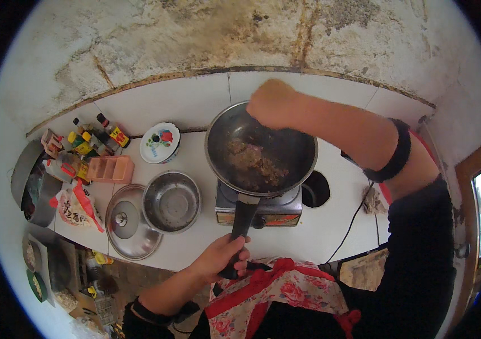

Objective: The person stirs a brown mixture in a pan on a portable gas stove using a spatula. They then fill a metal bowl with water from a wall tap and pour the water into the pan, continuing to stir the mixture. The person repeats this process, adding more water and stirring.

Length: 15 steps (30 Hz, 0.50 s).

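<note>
A dark wok [223, 148] sits tilted on a gas stove [280, 207], with browned, minced-looking food [253, 163] in its middle. My left hand [232, 254] grips the wok's black handle [244, 218] near its end. Above the wok's far rim is my right hand [272, 104], closed into a fist with its back to the camera; whether it holds anything is hidden. To the left of the stove stands a steel basin [172, 201], its edge over a steel and glass lid [132, 237].
Farther left are an enamel lidded bowl [160, 143], a pink compartment box [111, 168], sauce bottles [113, 131] and a plastic bag [75, 207]. Right of the stove, a round hole [316, 188] opens in the white counter. A black cord [352, 222] crosses the right side.
</note>
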### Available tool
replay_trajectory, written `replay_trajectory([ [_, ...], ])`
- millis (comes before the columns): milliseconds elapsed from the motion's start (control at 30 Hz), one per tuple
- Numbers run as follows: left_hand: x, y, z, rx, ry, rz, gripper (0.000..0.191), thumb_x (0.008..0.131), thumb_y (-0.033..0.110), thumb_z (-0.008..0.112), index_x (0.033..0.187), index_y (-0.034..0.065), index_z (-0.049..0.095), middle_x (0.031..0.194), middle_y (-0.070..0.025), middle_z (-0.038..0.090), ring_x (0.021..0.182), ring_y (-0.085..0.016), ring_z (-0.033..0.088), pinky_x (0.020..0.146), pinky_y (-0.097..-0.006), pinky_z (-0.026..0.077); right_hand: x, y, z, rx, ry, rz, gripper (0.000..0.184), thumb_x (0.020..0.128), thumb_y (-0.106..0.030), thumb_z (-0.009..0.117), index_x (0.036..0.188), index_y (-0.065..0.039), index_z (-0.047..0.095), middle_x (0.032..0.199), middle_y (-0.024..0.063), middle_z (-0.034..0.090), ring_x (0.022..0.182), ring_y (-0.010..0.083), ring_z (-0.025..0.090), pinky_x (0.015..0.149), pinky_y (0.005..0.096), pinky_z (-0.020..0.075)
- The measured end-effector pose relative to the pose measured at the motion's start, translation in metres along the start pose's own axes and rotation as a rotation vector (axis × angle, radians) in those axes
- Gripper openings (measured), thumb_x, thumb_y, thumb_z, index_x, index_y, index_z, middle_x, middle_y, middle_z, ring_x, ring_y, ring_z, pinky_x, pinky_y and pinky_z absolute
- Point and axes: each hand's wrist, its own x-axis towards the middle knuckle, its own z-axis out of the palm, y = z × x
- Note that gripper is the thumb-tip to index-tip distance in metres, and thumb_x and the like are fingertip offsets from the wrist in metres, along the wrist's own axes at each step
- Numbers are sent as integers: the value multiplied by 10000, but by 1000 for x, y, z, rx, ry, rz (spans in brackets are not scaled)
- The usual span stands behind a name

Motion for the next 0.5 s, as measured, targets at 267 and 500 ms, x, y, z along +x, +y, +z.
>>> replay_trajectory([
  [267, 0, -4, 0, 7, -11, 32, 293, 879, 271, 472, 1043, 52, 366, 695, -32, 423, 545, -127, 415, 508, -304, 407, 14, -18, 25, 84, -80, -59, 146, 629, -121, 593, 759, -101, 657, 736, 71, 632, 706, 252, 615, 558, 386, 474],
  [500, 1, -3, -1, -22, -22, 22, 288, 878, 265, 473, 1044, 56, 364, 699, -34, 424, 546, -130, 420, 507, -306, 406, -34, 17, 38, 137, -166, 90, 129, 636, -127, 589, 744, -85, 646, 733, 83, 629, 712, 266, 613, 557, 389, 476],
])
